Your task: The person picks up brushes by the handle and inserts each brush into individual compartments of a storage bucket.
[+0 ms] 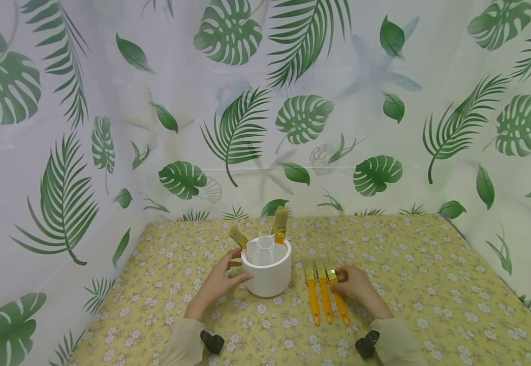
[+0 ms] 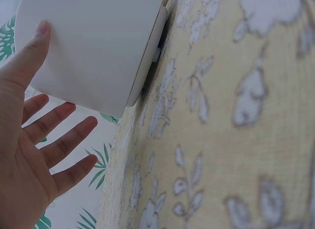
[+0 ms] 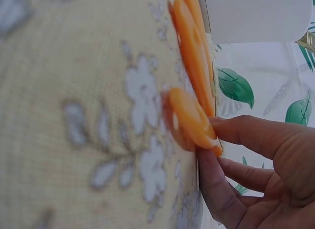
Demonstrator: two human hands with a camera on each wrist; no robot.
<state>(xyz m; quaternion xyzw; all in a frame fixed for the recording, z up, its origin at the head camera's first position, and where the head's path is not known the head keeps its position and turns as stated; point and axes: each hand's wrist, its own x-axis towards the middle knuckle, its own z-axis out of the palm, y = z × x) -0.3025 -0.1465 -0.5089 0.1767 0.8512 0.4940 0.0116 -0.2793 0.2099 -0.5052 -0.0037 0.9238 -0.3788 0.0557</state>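
Observation:
A white round holder [image 1: 267,278] with a hollow central tube stands upright on the table. Bristles up, a paintbrush [image 1: 238,237] leans at its left rim and another paintbrush [image 1: 281,226] stands at its back right. My left hand [image 1: 218,280] is at the holder's left side, thumb against the wall; in the left wrist view its fingers [image 2: 69,145] are spread and nearly straight. To the holder's right, three orange-handled paintbrushes [image 1: 323,292] lie side by side. My right hand [image 1: 358,288] pinches the rightmost brush's handle [image 3: 192,118] between thumb and finger, low at the table.
A yellow floral cloth [image 1: 265,335] covers the table. White curtains [image 1: 292,152] with green leaves enclose it at the back and both sides. Each wrist bears a small black camera [image 1: 212,341].

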